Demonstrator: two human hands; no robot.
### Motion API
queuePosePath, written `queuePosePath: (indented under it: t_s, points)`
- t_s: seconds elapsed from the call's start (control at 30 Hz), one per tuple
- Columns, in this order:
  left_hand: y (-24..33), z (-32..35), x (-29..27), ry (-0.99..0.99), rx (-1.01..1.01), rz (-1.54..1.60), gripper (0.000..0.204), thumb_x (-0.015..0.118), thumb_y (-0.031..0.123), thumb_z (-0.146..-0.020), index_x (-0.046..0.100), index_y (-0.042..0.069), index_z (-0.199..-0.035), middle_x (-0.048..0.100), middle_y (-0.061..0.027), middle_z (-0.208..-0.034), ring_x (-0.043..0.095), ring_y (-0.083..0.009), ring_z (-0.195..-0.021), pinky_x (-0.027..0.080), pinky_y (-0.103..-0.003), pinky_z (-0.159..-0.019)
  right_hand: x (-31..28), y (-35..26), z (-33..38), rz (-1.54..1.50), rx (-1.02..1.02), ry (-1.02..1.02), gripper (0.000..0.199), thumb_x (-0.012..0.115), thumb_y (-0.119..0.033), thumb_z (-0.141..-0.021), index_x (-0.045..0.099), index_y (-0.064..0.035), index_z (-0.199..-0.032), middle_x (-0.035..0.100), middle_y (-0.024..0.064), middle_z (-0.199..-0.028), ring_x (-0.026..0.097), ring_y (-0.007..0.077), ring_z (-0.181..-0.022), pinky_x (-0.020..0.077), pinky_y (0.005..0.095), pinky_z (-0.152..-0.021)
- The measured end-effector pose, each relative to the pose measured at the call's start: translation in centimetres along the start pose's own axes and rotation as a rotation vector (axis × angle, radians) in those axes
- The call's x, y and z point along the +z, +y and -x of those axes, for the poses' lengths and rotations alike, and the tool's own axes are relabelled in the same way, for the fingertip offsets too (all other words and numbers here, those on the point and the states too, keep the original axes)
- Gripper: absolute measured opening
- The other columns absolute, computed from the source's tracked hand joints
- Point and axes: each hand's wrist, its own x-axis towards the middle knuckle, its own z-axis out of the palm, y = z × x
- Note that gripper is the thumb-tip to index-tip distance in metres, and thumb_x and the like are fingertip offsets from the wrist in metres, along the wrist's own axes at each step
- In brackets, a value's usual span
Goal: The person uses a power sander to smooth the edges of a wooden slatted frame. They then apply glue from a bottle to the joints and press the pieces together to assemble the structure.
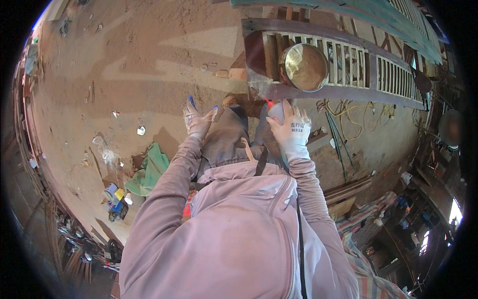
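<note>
My right hand (pixel 295 128), in a white work glove, wraps round a pale squeeze bottle (pixel 277 113) with a red nozzle. The red tip points up and left, close to the near corner of a dark purple wooden frame (pixel 298 92) with light slats. My left hand (pixel 198 121) wears a white glove with blue fingertips. Its fingers are spread and it holds nothing, out to the left of my knees. A round metal pan or tin (pixel 307 67) rests on the slatted frame just beyond my right hand; it looks brown inside.
On the left, a green cloth (pixel 152 170) lies on the dirt floor near some small blue and yellow items (pixel 115 199). To the right are a yellow cord (pixel 348 124) and thin dark rods (pixel 337 139). A teal wooden piece (pixel 348 11) runs along the far right.
</note>
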Motion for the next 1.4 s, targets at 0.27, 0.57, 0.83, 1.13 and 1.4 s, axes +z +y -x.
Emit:
queuePosePath:
  t_s: [0.27, 0.57, 0.83, 1.13, 1.4]
  points:
    - [1.4, 0.9, -0.5, -0.103, -0.071, -0.005, 0.114, 0.086, 0.052, -0.076, 0.027, 0.0, -0.159, 0.04, -0.0291, -0.153, 0.037, -0.0431, -0.144, 0.031, -0.047, -0.119, 0.0, -0.1, 0.2, 0.025, -0.041, 0.078, 0.068, 0.078, -0.047, -0.079, 0.059, -0.0077, -0.132, 0.068, 0.0154, -0.109, 0.066, 0.037, -0.106, 0.0505, 0.0501, -0.087]
    - [-0.1, 0.5, -0.3, -0.072, -0.062, 0.011, 0.113, 0.085, 0.052, -0.078, 0.027, -0.002, -0.158, 0.041, -0.0282, -0.153, 0.037, -0.0424, -0.144, 0.031, -0.047, -0.12, -0.3, 0.0, -0.1, 0.007, 0.007, 0.021, 0.068, 0.076, -0.05, -0.081, 0.06, -0.0081, -0.132, 0.069, 0.0169, -0.114, 0.066, 0.0372, -0.108, 0.0503, 0.0505, -0.09]
    - [-0.5, 0.9, -0.1, -0.088, -0.082, 0.003, 0.112, 0.083, 0.054, -0.079, 0.027, -0.003, -0.158, 0.039, -0.0278, -0.155, 0.035, -0.0422, -0.146, 0.029, -0.047, -0.121, 0.2, 1.6, 0.2, 0.026, 0.073, 0.027, 0.069, 0.074, -0.055, -0.082, 0.061, -0.0098, -0.132, 0.069, 0.018, -0.116, 0.064, 0.039, -0.112, 0.0496, 0.052, -0.093]
    - [-1.3, 0.8, 0.3, -0.099, -0.099, -0.045, 0.11, 0.083, 0.054, -0.079, 0.028, 0.001, -0.159, 0.039, -0.0291, -0.154, 0.036, -0.0434, -0.144, 0.03, -0.048, -0.12, -0.3, 2.7, 0.5, -0.052, 0.161, -0.01, 0.069, 0.076, -0.053, -0.081, 0.063, -0.0053, -0.13, 0.067, 0.022, -0.121, 0.061, 0.0412, -0.116, 0.0476, 0.0506, -0.1]
    - [-1.2, 1.0, 0.6, -0.104, -0.127, -0.038, 0.111, 0.082, 0.055, -0.079, 0.027, 0.002, -0.16, 0.039, -0.0286, -0.155, 0.035, -0.0431, -0.145, 0.031, -0.047, -0.12, 0.8, 1.9, 0.5, -0.046, 0.093, -0.031, 0.072, 0.073, -0.057, -0.083, 0.061, -0.0064, -0.133, 0.065, 0.0249, -0.127, 0.06, 0.0456, -0.121, 0.0464, 0.0531, -0.103]
